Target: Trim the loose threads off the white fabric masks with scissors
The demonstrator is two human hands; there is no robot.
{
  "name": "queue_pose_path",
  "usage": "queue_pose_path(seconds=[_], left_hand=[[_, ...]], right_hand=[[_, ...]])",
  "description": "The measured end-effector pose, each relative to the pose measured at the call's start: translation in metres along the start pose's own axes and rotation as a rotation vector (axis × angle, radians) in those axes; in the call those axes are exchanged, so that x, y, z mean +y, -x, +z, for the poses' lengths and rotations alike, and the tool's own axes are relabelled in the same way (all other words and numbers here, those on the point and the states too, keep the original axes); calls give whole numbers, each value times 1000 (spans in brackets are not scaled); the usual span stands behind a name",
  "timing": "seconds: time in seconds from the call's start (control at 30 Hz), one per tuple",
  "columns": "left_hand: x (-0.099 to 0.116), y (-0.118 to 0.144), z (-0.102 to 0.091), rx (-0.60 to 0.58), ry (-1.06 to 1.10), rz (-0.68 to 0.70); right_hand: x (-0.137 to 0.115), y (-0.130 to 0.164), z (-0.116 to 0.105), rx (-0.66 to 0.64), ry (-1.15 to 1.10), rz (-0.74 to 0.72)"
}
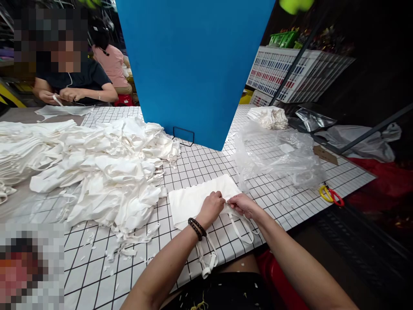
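A flat white cloth bag [197, 199] lies on the gridded table [97, 267] in front of me, its strap handles [240, 230] trailing over the near edge. My left hand [211, 209], with a dark bead bracelet on the wrist, presses on the bag's near edge. My right hand [243, 204] pinches the same edge right beside it, fingertips almost touching the left hand. Whether a small tool sits between the fingers is too small to tell.
A big heap of white cloth bags [106, 172] fills the left side. Crumpled clear plastic [277, 157] lies to the right, yellow-and-red scissors [331, 194] near the right edge. A blue panel [193, 64] stands behind. A person [74, 82] works at the far left.
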State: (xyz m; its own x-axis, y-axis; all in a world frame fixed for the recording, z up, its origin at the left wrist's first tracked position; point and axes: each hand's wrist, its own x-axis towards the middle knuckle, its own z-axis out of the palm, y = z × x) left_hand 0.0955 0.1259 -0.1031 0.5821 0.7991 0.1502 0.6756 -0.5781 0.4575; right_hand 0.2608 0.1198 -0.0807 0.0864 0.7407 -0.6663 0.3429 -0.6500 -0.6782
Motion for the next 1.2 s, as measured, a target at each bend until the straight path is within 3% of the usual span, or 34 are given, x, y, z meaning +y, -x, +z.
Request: queue_pose_path(seconds=[0.2,0.3,0.43,0.53,0.57,0.67,0.7,0.77,0.9,1.0,1.2], left_hand=[[0,-1,2,25,23,0],[2,0,-4,25,63,30],[1,16,-29,24,164,72],[-6,50,-59,80,223,13],[-8,66,-68,103,240,-22],[-11,118,-84,147,293,-130],[-10,134,-84,148,306,-152],[-7,162,-77,126,307,-159],[3,190,-53,49,252,-77],[7,193,-42,16,185,-43],[8,192,-39,-10,78,-45]], right_hand=[[9,8,23,144,-12,-67],[13,21,23,185,27,-109],[23,68,-1,296,126,-232],[41,114,-9,378,207,-360],[50,127,-6,319,272,-399],[79,157,22,-180,435,-344],[86,164,35,-286,472,-343],[95,172,61,-284,504,-433],[83,174,100,59,475,-641],[63,162,119,188,500,-605],[45,124,134,101,380,-483]])
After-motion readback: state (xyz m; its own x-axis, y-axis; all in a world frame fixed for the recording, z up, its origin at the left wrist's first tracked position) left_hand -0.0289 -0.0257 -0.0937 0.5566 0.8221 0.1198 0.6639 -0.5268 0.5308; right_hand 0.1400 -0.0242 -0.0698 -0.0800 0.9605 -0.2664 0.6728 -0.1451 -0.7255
